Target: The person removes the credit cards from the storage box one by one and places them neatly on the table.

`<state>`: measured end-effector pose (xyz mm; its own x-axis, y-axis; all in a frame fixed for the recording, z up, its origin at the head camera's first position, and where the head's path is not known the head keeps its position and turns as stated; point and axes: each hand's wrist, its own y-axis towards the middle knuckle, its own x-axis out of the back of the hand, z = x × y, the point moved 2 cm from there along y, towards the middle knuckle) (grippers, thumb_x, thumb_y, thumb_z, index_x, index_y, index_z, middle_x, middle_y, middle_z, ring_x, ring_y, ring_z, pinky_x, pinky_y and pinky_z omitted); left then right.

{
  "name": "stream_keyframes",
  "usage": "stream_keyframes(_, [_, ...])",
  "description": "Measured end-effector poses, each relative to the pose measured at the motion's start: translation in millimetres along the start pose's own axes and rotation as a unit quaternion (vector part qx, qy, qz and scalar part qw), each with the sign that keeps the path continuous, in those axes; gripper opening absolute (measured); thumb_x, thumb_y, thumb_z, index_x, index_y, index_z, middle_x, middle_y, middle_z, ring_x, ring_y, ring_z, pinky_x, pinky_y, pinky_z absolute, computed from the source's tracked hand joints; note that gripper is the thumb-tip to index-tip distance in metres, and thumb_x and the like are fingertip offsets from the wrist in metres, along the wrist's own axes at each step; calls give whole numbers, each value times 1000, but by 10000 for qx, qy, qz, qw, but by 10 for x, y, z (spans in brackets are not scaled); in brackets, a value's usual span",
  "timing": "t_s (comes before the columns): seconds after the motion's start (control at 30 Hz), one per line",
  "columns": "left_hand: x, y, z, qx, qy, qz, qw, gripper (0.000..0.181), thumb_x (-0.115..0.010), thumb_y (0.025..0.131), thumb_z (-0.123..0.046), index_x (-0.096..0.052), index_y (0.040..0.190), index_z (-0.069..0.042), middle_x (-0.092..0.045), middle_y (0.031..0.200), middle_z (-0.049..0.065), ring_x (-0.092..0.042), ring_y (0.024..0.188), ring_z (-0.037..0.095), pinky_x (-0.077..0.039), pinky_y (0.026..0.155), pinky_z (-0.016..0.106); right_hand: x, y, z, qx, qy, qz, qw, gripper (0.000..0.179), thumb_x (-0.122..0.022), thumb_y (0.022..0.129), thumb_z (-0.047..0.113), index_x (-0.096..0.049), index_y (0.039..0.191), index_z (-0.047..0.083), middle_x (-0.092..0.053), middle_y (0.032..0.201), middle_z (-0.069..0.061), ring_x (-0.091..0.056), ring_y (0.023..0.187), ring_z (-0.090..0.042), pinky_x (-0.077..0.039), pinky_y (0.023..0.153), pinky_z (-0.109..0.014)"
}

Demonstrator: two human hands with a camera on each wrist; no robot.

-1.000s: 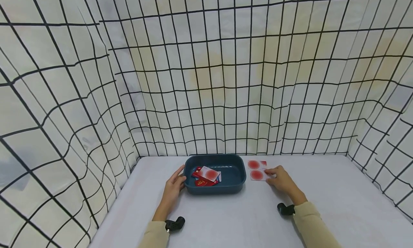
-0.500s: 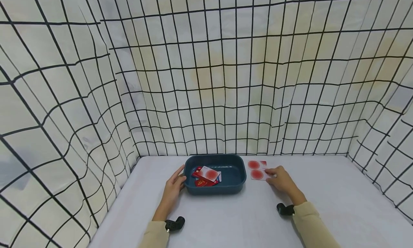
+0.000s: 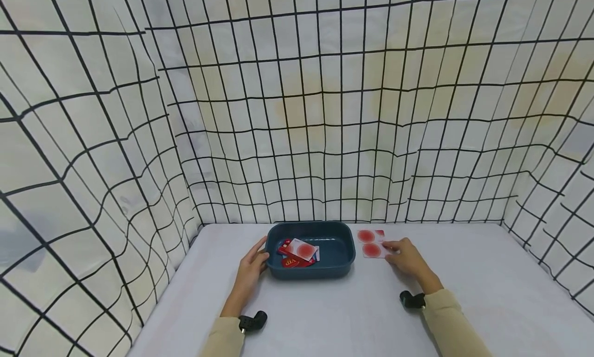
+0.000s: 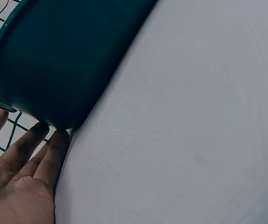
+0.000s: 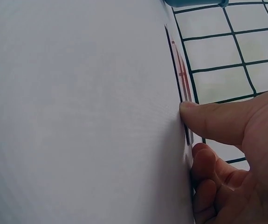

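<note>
A dark teal rectangular plastic bin [image 3: 308,273] stands near the back of the table in the head view. My left hand [image 3: 250,266] rests at its left end, fingers stretched along the outer wall; the left wrist view shows those fingertips [image 4: 54,140] touching the wall. To the bin's right lie two white cards with red discs, a far card [image 3: 366,236] and a near card [image 3: 371,250]. My right hand [image 3: 407,259] pinches the right edge of the near card; in the right wrist view the thumb [image 5: 213,119] presses at its edge, other fingers curled below.
Inside the bin, on its left side, a white card with a red disc [image 3: 305,252] lies over red cards [image 3: 292,262], one lettered VIP. A black grid net [image 3: 341,140] over pale cloth rises behind and on both sides of the white table [image 3: 325,315].
Both hands stay almost where they were. The whole head view has shifted very slightly; the bin and cards keep their places relative to each other.
</note>
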<state>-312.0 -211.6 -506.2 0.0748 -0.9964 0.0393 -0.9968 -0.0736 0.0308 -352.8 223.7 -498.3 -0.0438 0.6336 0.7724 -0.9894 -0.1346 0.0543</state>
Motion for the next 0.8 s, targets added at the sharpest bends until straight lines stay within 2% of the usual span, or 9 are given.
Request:
stream_keyframes(0.23, [-11,0,5,-77,-28,48,10000,50,-51,106,-16,-46,155,-23,-50,155,20,-54,139,33,-52,108,33,25,-33,28,17,-15,-8,10000,41,-67,92,4,-66,132,-1,-56,112,-25,-55,100,-33,-50,90,-53])
stream_keyframes(0.5, [-4,6,3,-127,-18,14,9999,50,-50,106,-15,-46,155,-22,-51,153,21,-56,137,34,-53,106,32,-11,-4,12,159,7,-129,9998,40,-66,90,4,-67,130,-2,-55,106,-22,-54,94,-31,-46,81,-40])
stream_keyframes(0.8, [0,-7,16,-75,-8,39,10000,50,-50,107,-17,-45,156,-22,-51,154,20,-55,138,34,-52,107,32,-62,6,35,140,-105,-87,9998,36,-67,91,4,-69,127,0,-57,107,-20,-58,98,-31,-50,87,-48])
